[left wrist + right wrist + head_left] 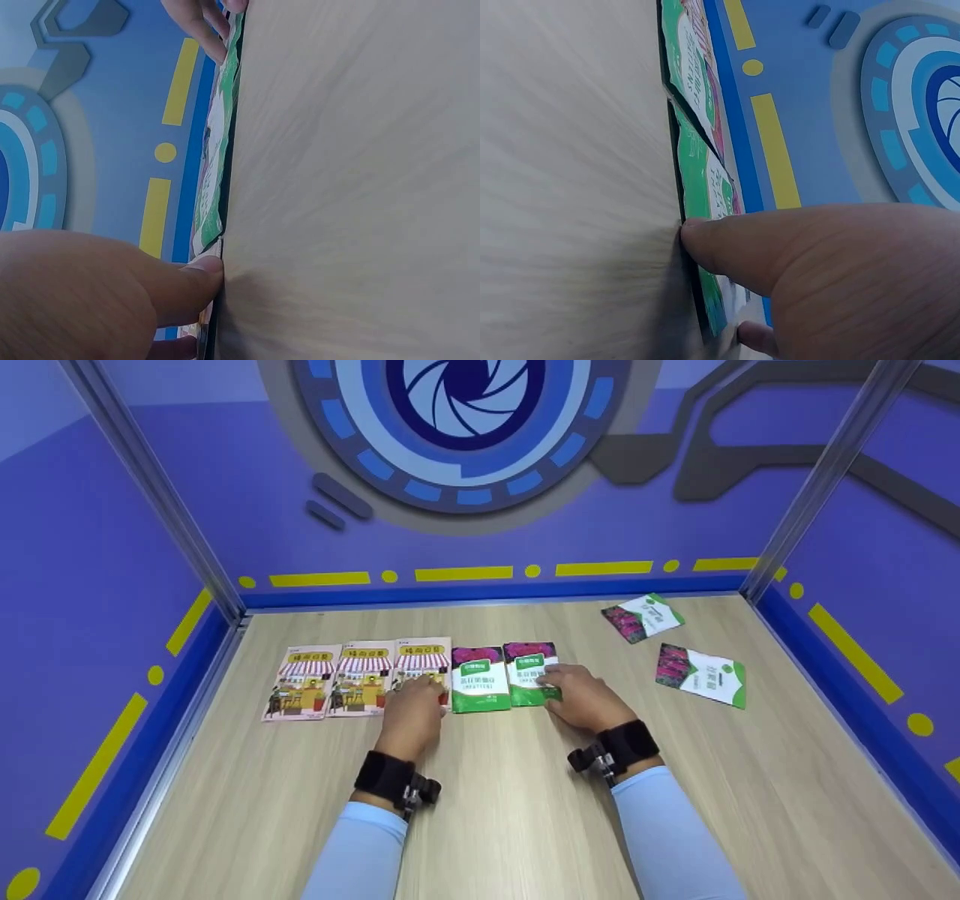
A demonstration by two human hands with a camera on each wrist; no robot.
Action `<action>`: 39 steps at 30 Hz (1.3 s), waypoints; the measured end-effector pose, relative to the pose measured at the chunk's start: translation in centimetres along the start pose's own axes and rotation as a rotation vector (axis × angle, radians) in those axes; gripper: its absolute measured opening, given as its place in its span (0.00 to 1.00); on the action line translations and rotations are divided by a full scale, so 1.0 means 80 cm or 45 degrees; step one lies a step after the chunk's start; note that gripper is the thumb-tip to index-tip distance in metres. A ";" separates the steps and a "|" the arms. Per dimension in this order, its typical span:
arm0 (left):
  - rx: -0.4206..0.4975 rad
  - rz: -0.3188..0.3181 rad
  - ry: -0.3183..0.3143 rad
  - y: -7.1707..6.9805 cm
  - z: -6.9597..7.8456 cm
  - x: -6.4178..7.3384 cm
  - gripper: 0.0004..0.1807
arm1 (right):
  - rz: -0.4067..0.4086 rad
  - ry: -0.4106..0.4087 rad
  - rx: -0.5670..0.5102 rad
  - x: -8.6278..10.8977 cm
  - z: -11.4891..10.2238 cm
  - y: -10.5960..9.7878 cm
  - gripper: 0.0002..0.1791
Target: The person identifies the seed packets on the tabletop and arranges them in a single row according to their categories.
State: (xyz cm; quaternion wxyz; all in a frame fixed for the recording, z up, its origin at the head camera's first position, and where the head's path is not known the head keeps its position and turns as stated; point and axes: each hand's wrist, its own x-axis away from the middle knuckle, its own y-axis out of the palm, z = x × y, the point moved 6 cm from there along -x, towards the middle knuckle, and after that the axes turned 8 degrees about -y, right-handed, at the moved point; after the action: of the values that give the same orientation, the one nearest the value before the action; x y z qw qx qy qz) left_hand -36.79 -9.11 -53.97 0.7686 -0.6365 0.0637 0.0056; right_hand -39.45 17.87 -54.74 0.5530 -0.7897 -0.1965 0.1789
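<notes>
Three pink packets printed with a striped shop awning, the left (297, 682), the middle (361, 679) and the right one (424, 652), lie in a row on the table. Beside them lie two green and white seed packets with magenta flowers, one in the middle (481, 680) and one at the row's right end (531, 660). My left hand (412, 716) rests on the rightmost pink packet, its thumb (201, 281) at the near edge. My right hand (589, 697) touches the end seed packet, fingertips on its right side and thumb (705, 234) at its near edge.
Two more flower seed packets, an upper (643, 617) and a lower (701, 675), lie tilted at the back right of the wooden table (510, 810). Blue-purple printed panels (480, 544) enclose the table at the back and both sides.
</notes>
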 end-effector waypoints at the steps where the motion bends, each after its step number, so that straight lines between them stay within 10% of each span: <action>1: -0.004 0.001 -0.002 0.000 0.000 0.000 0.20 | -0.001 0.002 0.000 0.000 0.000 0.000 0.24; 26: -0.014 0.015 0.019 0.000 -0.001 -0.001 0.17 | -0.014 0.018 -0.038 0.001 0.003 -0.009 0.24; 39: 0.003 -0.005 0.001 0.001 -0.002 -0.002 0.17 | 0.198 0.489 0.064 0.059 0.098 -0.068 0.29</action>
State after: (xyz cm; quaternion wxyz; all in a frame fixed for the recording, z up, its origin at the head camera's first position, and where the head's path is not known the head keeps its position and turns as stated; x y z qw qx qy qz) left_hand -36.94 -9.21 -54.06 0.7692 -0.6359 0.0629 0.0038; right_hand -39.92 28.30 -52.44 0.5845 -0.8079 -0.0214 0.0722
